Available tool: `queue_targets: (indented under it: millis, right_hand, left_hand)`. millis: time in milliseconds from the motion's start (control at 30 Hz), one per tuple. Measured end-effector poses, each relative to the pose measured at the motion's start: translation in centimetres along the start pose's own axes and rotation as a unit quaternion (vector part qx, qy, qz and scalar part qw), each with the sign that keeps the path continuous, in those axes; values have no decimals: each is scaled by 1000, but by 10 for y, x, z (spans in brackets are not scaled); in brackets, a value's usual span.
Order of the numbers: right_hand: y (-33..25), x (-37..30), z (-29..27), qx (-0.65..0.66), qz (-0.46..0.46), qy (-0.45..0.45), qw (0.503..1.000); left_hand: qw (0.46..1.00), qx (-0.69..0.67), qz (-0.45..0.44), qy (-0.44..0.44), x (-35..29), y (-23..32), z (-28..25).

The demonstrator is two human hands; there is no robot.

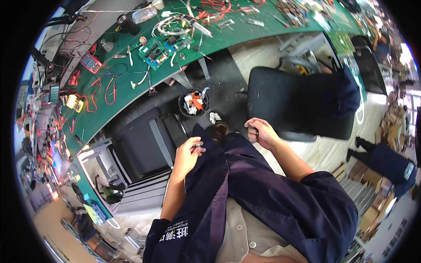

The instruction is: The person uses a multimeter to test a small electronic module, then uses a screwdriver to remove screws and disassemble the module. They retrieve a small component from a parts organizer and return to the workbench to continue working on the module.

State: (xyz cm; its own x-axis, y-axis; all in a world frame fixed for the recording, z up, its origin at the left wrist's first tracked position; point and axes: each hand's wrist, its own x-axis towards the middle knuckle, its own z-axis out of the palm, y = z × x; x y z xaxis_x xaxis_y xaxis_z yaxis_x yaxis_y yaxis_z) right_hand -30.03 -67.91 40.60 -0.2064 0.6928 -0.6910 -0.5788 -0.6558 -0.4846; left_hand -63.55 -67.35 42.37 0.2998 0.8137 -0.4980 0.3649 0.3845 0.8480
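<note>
My left hand [187, 154] is closed, its fingers curled in front of the open flap of a dark navy work jacket [206, 171]. A small silvery bit shows at those fingers; whether it is a ring or a held part I cannot tell. My right hand [262, 133] is also closed, raised in front of a black office chair [289, 96]. Something small and dark shows at its curled fingers, too small to name. The jacket hangs open over a beige buttoned shirt [239, 228]. Both hands are apart from the workbench.
A long green workbench [127, 83] curves ahead, bearing a circuit board [160, 50], a red multimeter [90, 62], a yellow meter [74, 103] and cables. Beneath stands a waste bin [186, 109]. Another black chair [138, 140] is at left. A person [386, 164] bends near cartons at far right.
</note>
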Motion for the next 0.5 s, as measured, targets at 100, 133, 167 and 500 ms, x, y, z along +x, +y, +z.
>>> queue_targets:
  millis: [100, 133, 167, 500]
  right_hand:
    - [-68, 82, 7, -49, -18, -33, 998]
    - [-73, 95, 15, -51, 3, -27, 998]
    - [-82, 107, 21, -43, 11, -28, 999]
    - [-307, 288, -24, -538, -182, 108, 816]
  left_hand:
    - [999, -26, -10, 25, 69, 5, -19]
    - [998, -37, -42, 27, 86, 9, -26]
    - [995, -45, -73, 43, 91, 12, -28]
    - [979, -161, -8, 121, 242, 37, -67]
